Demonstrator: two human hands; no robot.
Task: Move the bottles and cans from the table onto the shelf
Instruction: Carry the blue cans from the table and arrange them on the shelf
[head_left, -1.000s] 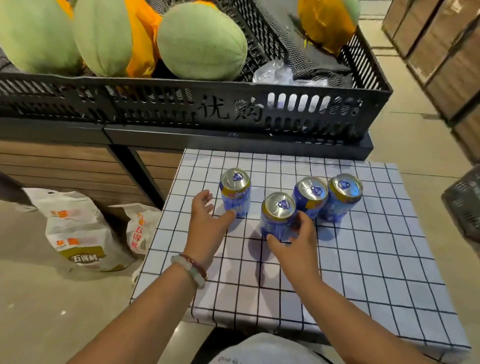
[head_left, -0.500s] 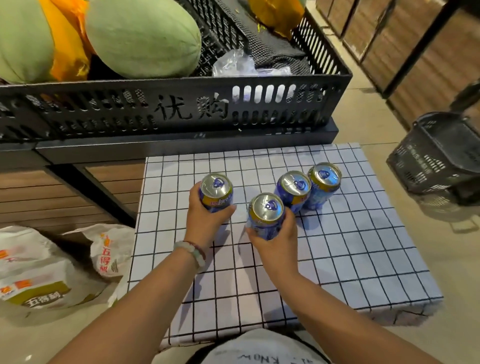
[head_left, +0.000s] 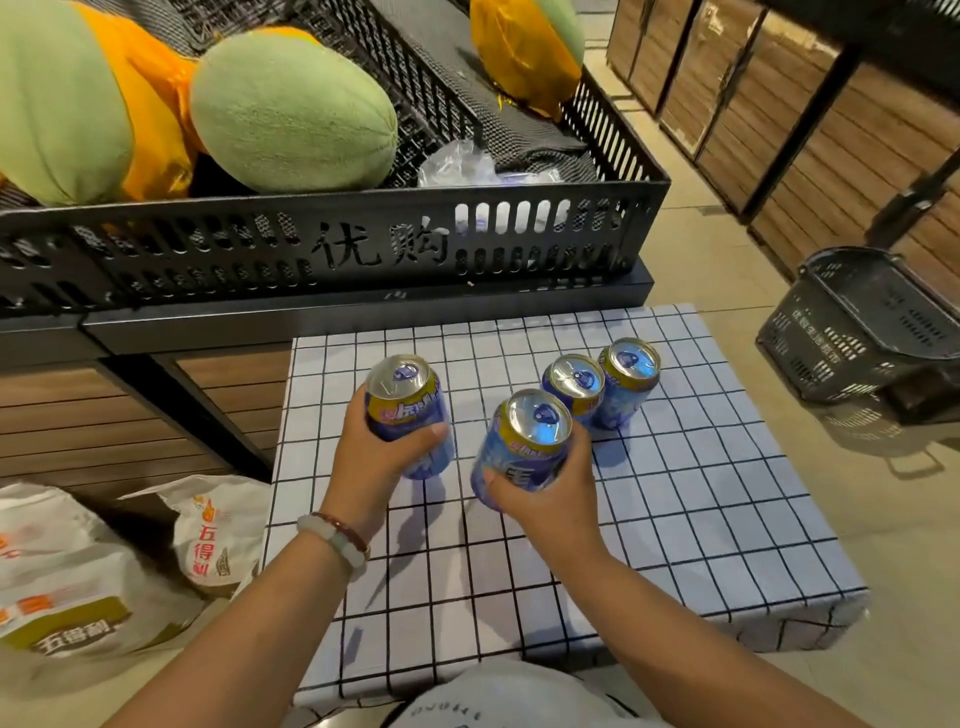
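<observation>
Several blue cans with gold rims are at a small table under a white checked cloth (head_left: 691, 525). My left hand (head_left: 376, 457) grips the left can (head_left: 402, 402), which is raised a little off the cloth. My right hand (head_left: 545, 499) grips the front can (head_left: 524, 441), lifted and tilted toward me. Two more cans (head_left: 574, 387) (head_left: 626, 379) stand side by side, touching, behind my right hand. The black perforated shelf crate (head_left: 332, 249) sits just beyond the table, above its level.
Green melons (head_left: 291, 111) and orange wrapping fill the crate's left part; a clear bag (head_left: 460, 166) lies near its front wall. White printed sacks (head_left: 67, 582) lie on the floor at left. A dark shopping basket (head_left: 862, 322) stands on the floor at right, by wooden panels.
Both hands closed round their cans and lifted them off the cloth. The view has shifted, bringing the basket at right into sight.
</observation>
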